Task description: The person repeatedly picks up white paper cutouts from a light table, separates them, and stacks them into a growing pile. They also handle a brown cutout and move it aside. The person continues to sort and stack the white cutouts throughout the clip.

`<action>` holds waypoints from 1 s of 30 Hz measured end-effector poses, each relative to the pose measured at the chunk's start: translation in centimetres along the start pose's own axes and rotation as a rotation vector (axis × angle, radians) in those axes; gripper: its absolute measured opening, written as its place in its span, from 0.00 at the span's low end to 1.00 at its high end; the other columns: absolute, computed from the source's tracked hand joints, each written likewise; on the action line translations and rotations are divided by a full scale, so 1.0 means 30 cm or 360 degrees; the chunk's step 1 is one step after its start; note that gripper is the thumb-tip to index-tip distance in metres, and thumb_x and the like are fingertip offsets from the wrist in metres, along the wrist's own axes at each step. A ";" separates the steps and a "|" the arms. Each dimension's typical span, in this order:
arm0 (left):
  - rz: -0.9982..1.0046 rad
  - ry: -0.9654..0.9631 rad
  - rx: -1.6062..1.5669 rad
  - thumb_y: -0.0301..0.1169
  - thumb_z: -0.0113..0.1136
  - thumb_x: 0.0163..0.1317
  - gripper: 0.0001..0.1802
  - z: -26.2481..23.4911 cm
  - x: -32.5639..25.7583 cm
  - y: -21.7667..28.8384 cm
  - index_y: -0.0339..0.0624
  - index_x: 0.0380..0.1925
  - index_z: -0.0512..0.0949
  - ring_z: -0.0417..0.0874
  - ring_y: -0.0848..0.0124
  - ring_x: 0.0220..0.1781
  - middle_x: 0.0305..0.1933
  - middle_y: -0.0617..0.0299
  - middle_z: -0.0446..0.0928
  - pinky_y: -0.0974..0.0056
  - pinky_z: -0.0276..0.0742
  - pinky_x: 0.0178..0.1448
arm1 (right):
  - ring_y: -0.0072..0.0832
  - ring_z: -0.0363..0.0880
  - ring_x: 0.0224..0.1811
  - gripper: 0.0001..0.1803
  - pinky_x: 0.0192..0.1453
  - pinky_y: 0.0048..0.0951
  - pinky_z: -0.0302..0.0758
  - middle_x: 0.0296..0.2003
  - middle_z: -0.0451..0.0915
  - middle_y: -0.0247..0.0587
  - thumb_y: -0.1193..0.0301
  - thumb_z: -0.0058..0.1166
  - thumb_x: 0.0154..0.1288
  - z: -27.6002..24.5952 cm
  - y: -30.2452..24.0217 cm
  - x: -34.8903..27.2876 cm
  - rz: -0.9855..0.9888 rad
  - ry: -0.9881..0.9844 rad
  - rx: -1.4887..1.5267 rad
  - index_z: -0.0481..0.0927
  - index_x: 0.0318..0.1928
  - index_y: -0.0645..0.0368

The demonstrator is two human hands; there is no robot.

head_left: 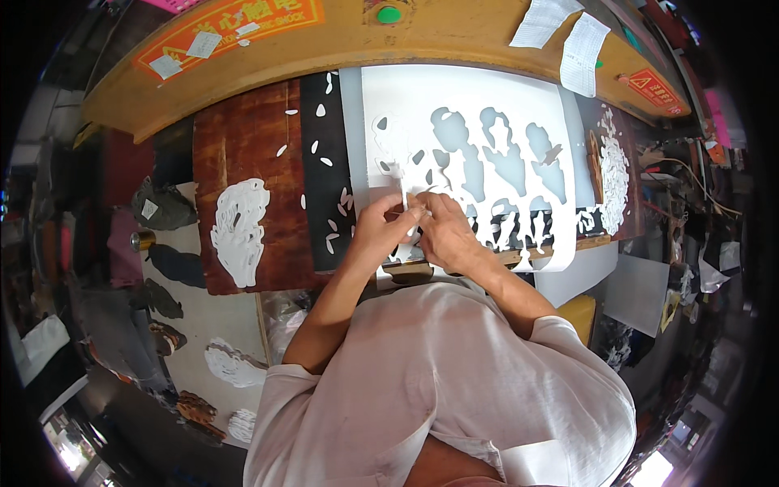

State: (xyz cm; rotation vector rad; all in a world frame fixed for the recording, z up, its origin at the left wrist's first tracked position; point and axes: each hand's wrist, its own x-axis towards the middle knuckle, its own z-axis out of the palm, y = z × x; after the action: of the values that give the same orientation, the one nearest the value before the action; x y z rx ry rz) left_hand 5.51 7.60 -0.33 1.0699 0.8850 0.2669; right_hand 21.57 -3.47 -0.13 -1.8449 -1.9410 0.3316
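Thin matt white sheet [487,122] with cut-out shapes on a worn, reddish wood surface [243,146]; far yellow painted metal frame [365,40].

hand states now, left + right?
Left hand: fingers pinched on a narrow white strip of the cut-out white sheet.
Right hand: fingers curled, pressed on the same sheet beside the left; whether it grips cannot be told.

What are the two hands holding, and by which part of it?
Both the left hand and right hand pinch the white die-cut sheet at its near edge, among the cutouts.
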 end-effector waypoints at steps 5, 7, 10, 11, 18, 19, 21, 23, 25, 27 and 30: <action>-0.0011 0.0142 0.0106 0.23 0.59 0.74 0.20 0.006 -0.012 -0.056 0.24 0.62 0.80 0.85 0.75 0.42 0.47 0.57 0.86 0.65 0.92 0.45 | 0.54 0.85 0.49 0.19 0.55 0.48 0.83 0.50 0.83 0.56 0.77 0.61 0.69 -0.001 0.036 -0.001 0.0428 -0.0082 0.0862 0.84 0.60 0.65; 0.0083 0.0066 0.0108 0.22 0.57 0.74 0.20 0.010 -0.017 -0.077 0.26 0.63 0.81 0.84 0.76 0.40 0.45 0.59 0.85 0.65 0.91 0.43 | 0.55 0.86 0.45 0.16 0.53 0.48 0.84 0.46 0.85 0.56 0.77 0.60 0.69 0.018 0.047 0.009 0.0320 0.0022 0.0743 0.85 0.56 0.65; 0.0148 0.0081 -0.0032 0.22 0.55 0.74 0.18 0.012 -0.035 -0.091 0.30 0.59 0.85 0.81 0.79 0.34 0.39 0.63 0.83 0.67 0.88 0.39 | 0.58 0.85 0.40 0.10 0.50 0.49 0.84 0.44 0.86 0.58 0.72 0.57 0.74 0.033 0.086 0.038 0.0361 0.0147 0.0708 0.87 0.48 0.64; 0.0102 0.0134 0.0033 0.22 0.54 0.74 0.18 0.011 -0.045 -0.091 0.31 0.59 0.85 0.81 0.79 0.34 0.39 0.64 0.83 0.67 0.89 0.39 | 0.58 0.85 0.40 0.10 0.50 0.49 0.84 0.44 0.87 0.58 0.71 0.57 0.75 0.029 0.107 0.046 0.0324 0.0158 0.0702 0.87 0.46 0.64; -0.0128 0.0338 0.0075 0.24 0.50 0.76 0.18 -0.035 -0.142 -0.066 0.35 0.59 0.83 0.87 0.72 0.46 0.55 0.58 0.84 0.64 0.89 0.44 | 0.34 0.87 0.32 0.34 0.37 0.39 0.80 0.27 0.87 0.46 0.44 0.59 0.76 -0.152 0.388 -0.059 0.1530 -0.0103 0.0784 0.88 0.41 0.70; -0.0046 0.0296 -0.0009 0.24 0.50 0.76 0.18 -0.028 -0.157 -0.067 0.35 0.59 0.83 0.88 0.71 0.47 0.55 0.57 0.84 0.63 0.90 0.45 | 0.26 0.84 0.30 0.39 0.37 0.32 0.82 0.28 0.85 0.40 0.37 0.57 0.75 -0.133 0.381 -0.095 0.1562 -0.0297 0.1309 0.88 0.42 0.70; -0.0082 0.0320 -0.0156 0.24 0.50 0.76 0.17 -0.014 -0.187 -0.072 0.35 0.58 0.83 0.89 0.69 0.48 0.55 0.57 0.84 0.61 0.92 0.45 | 0.25 0.83 0.33 0.42 0.42 0.25 0.84 0.39 0.86 0.44 0.35 0.59 0.73 -0.064 0.315 -0.183 0.1397 -0.0684 0.1516 0.86 0.54 0.70; -0.0129 0.0378 -0.0239 0.25 0.50 0.77 0.17 0.003 -0.219 -0.081 0.35 0.58 0.83 0.89 0.67 0.49 0.55 0.56 0.84 0.59 0.93 0.45 | 0.28 0.83 0.47 0.41 0.52 0.29 0.84 0.49 0.84 0.42 0.44 0.65 0.72 0.008 0.251 -0.245 0.1229 -0.0570 0.1804 0.77 0.72 0.63; -0.0030 0.0474 -0.0405 0.25 0.52 0.77 0.15 0.014 -0.262 -0.090 0.35 0.58 0.83 0.89 0.67 0.48 0.52 0.56 0.84 0.58 0.94 0.46 | 0.36 0.83 0.54 0.35 0.61 0.34 0.81 0.53 0.85 0.45 0.55 0.71 0.68 0.058 0.205 -0.270 0.0565 -0.0152 0.1290 0.79 0.71 0.58; -0.0030 0.0547 -0.0454 0.25 0.53 0.77 0.15 0.010 -0.302 -0.095 0.35 0.58 0.83 0.89 0.67 0.47 0.49 0.57 0.85 0.58 0.94 0.47 | 0.42 0.81 0.63 0.30 0.65 0.37 0.79 0.58 0.85 0.48 0.63 0.74 0.64 0.070 0.187 -0.248 0.0228 -0.0233 0.0912 0.84 0.66 0.55; 0.0072 0.0652 -0.0306 0.24 0.55 0.76 0.15 -0.027 -0.352 -0.103 0.36 0.59 0.83 0.89 0.68 0.47 0.46 0.59 0.84 0.59 0.94 0.48 | 0.27 0.85 0.46 0.15 0.53 0.30 0.82 0.49 0.88 0.42 0.75 0.66 0.72 0.040 0.192 -0.130 0.0644 -0.0369 0.1337 0.87 0.57 0.62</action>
State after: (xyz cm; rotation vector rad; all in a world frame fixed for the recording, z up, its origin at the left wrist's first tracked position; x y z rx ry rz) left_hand -2.52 0.44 2.17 0.8693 1.1743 0.6122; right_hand 26.16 -6.70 -4.43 -1.6113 -1.2061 1.3050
